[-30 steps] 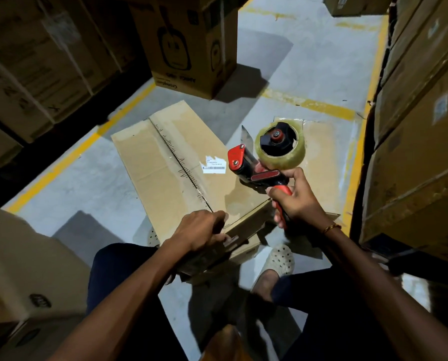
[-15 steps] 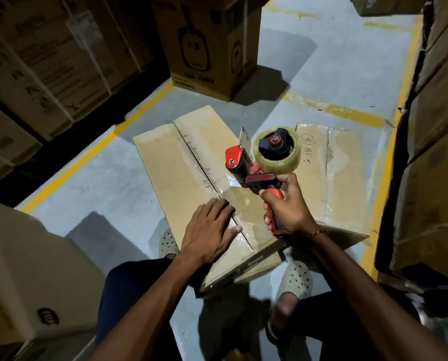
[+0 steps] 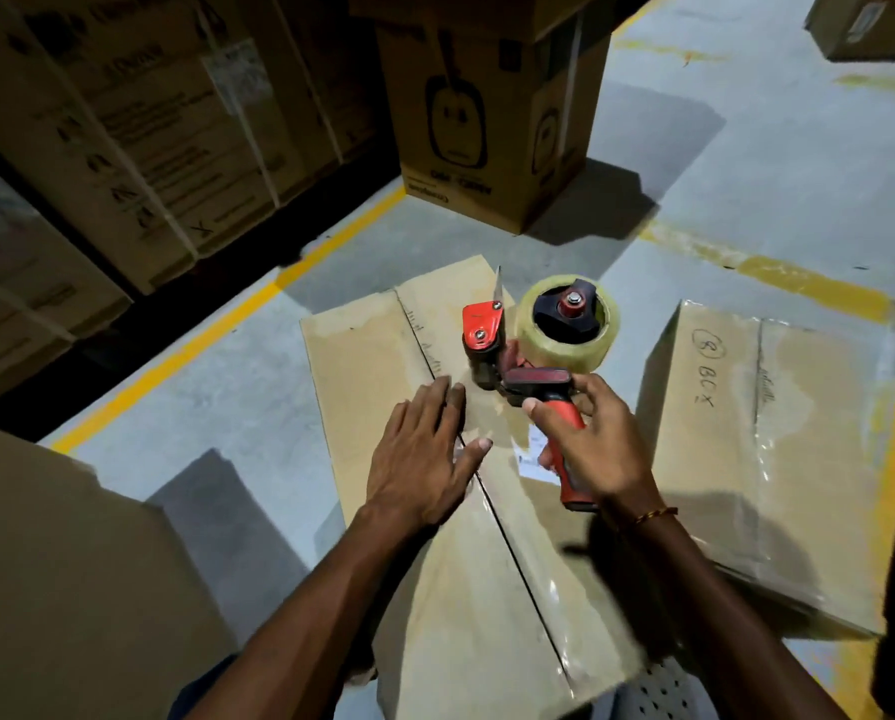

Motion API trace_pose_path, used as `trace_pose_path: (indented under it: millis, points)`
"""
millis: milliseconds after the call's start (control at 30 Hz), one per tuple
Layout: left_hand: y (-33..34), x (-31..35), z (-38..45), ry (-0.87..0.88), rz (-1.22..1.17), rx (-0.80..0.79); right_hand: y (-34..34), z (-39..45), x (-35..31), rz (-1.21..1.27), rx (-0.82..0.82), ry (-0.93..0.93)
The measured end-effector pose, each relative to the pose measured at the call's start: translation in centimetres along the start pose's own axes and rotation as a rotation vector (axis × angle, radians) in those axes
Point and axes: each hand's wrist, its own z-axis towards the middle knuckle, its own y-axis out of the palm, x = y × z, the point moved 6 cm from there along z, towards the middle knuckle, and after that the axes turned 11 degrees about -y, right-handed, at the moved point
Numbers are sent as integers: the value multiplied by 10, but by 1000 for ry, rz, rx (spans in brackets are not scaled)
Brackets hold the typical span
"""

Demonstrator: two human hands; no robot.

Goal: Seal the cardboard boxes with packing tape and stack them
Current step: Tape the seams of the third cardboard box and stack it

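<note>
Brown cardboard fills our view, and at the left edge of the frame sits a plain closed box (image 3: pixel 71 563), untouched. Moving toward centre, we come to the box being sealed (image 3: pixel 383 366), lying flat on the grey floor (image 3: pixel 237 376) with its centre seam (image 3: pixel 513 543) running from the lower centre of the frame up and to the left. Our left hand (image 3: pixel 424 459) lies flat on that seam, fingers spread and gripping nothing, pressing the flaps down; glossy tape shows along the seam below it. Just to the right, our right hand (image 3: pixel 590 449) is wrapped tight around the red handle of the tape dispenser (image 3: pixel 533 356), whose clear roll (image 3: pixel 570 319) stands above it. The dispenser's nose sits on the seam directly ahead of the left fingertips, so the seam's long axis leads away from us, up the frame, and we judge the untaped stretch lies that way. The right hand is the one placed to run it. We can't tell what either box holds; both are shut. Further right lies a second flat box (image 3: pixel 798 459), handwriting on top, tape shining over it, apparently already sealed and well apart from any stack.
</note>
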Motion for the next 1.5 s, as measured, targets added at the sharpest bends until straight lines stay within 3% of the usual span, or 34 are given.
trace_pose_path:
  millis: [233,733,967,1067,1133,1267,1300,1500]
  points:
    - [0,-25,72,-85,36,-34,10,36,12,-88,-11,-42]
    - [-15,-70,184,-140,102,-8,9,41,10,16,-37,-8]
    - [-22,-74,208,-157,103,27,3,49,10,-35,-229,10]
    - [-25,-75,216,-227,72,82,2,50,9,-44,-233,3]
    - [-27,-73,220,-257,77,127,1,49,7,-130,-228,-34]
    - [-26,-70,215,-280,89,163,0,44,-15,-823,-83,-408]
    - [-24,-70,211,-273,89,164,3,42,-20,-900,-58,-452]
    - [-10,-61,164,-163,83,42,12,43,-28,-962,-148,-319]
